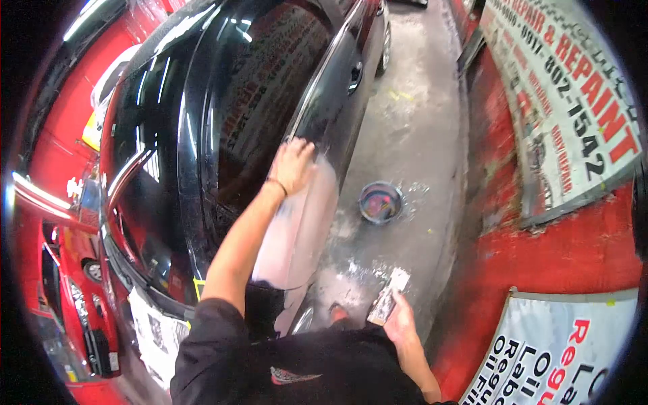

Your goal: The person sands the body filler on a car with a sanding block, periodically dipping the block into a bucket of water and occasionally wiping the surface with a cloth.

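Left hand (293,166): palm down on the side of the dark car (329,111), at the upper end of a pale patch (291,233) and close to the lower edge of the side window (270,88)
Left grip: open, fingers stretched out and lying against the bodywork
Left wrist: circled by a thin dark band (275,185), the forearm reaching across the car from the short black sleeve
Right hand (403,325): low, over the floor (426,128) and near the person's body, well apart from the car's pale patch
Right grip: closed around a mottled block (383,307), whitish and dark on its face; what it is made of, I cannot tell
Pale patch: whitish, spread over the panel below the left hand, its edge blurring into the black paint
Bucket (381,202): round and dark, standing on the floor between car and wall, with bluish and reddish contents too unclear to name
Floor: grey, wet-looking and splashed with white around the bucket
Foot (338,313): partly visible just beyond the black shirt (297,368)
Wall (574,251): red, carrying an upper banner (574,88) that reads "REPAINT" and a lower banner (540,337) with "Oil" on it
Red car (84,297): at the far left, beyond the dark car
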`<state>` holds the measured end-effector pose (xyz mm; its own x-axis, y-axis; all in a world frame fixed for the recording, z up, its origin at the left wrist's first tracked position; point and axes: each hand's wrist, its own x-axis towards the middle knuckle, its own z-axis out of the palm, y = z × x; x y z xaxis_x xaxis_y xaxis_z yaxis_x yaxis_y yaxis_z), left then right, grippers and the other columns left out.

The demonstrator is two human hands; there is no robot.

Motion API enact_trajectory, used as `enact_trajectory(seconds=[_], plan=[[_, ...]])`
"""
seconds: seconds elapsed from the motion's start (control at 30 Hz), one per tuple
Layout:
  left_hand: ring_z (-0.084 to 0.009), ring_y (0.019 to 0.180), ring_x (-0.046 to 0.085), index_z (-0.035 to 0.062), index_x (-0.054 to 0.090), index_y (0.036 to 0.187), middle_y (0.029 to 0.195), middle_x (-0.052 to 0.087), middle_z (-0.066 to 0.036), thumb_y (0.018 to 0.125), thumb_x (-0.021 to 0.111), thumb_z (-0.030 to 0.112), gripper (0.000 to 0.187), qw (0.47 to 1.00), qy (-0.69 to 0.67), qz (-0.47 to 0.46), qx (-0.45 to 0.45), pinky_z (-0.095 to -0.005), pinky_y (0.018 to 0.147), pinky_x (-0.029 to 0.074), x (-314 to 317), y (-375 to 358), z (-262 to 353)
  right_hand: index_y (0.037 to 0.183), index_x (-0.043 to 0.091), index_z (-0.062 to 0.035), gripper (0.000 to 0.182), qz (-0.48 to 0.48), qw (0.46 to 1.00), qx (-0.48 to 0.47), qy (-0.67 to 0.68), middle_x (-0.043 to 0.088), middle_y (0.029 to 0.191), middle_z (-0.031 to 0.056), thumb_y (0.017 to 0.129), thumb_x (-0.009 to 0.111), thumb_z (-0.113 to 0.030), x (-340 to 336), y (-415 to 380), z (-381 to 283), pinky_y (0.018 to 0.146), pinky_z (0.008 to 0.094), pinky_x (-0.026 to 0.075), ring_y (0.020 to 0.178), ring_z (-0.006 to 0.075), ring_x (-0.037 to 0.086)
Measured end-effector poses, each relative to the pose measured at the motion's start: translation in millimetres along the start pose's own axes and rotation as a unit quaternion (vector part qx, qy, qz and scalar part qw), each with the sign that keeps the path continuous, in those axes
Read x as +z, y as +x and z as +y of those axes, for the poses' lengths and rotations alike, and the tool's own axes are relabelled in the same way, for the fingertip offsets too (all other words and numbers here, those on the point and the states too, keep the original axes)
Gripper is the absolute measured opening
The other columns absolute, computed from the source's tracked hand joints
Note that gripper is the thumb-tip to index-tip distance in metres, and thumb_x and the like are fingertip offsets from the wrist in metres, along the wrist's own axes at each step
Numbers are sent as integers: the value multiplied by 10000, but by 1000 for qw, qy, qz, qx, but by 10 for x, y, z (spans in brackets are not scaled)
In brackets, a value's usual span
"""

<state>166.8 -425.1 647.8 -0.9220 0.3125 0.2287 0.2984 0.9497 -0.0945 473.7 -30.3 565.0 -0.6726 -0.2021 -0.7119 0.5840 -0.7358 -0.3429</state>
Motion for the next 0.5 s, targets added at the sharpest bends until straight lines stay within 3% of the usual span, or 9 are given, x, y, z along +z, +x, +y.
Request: enact_trajectory(seconds=[0.1,0.13,0.27,0.33,0.4,0.47,0.5], plan=[[-374,1639,247,102,467,1628,1722,366,-189,1019,651,469,734,984,138,-109,17,-524,1343,181,-88,307,-307,1211,668,-58,294,64,998,-18,-14,741,1017,80,1095,627,-326,-235,290,-70,836,454,605,899,259,735],[-364,1659,203,105,453,1640,1744,334,-185,1027,639,477,741,977,153,-148,17,-516,1359,134,-86,408,-375,1239,669,-58,274,36,999,-5,-15,746,1037,66,1108,611,-292,-211,296,-190,836,419,605,903,229,736],[-373,1667,173,125,400,1674,1779,259,-191,1061,576,520,750,959,226,-155,70,-523,1363,121,118,708,-402,1274,670,-75,270,68,996,18,-47,738,1040,30,1118,617,-289,-201,833,-375,838,386,604,892,181,724],[-385,1671,152,164,380,1687,1787,234,-198,1067,570,525,743,953,260,-144,54,-528,1362,126,251,782,-267,1384,634,-48,360,53,993,8,-100,725,1188,42,1117,630,-290,-352,1233,-273,956,386,572,1058,178,706],[-366,1677,144,187,373,1691,1791,225,-194,1061,585,525,745,956,251,-137,65,-527,1362,126,370,827,-358,1522,532,-7,511,61,989,6,-136,659,1389,77,1112,644,-290,27,1466,-307,1103,379,491,1271,185,626],[-344,1671,184,210,380,1687,1782,286,-137,1050,611,500,737,973,193,-67,110,-561,1353,143,531,783,-512,1611,416,24,641,75,986,40,-141,582,1510,100,1107,654,-293,35,1921,45,1188,370,415,1391,193,542],[-437,1661,143,55,446,1630,1757,267,-254,940,665,618,917,958,230,-142,100,-582,1349,85,374,864,-377,1603,423,29,637,76,984,62,-147,583,1507,102,1108,654,-298,282,1995,63,1183,362,419,1385,195,547]])
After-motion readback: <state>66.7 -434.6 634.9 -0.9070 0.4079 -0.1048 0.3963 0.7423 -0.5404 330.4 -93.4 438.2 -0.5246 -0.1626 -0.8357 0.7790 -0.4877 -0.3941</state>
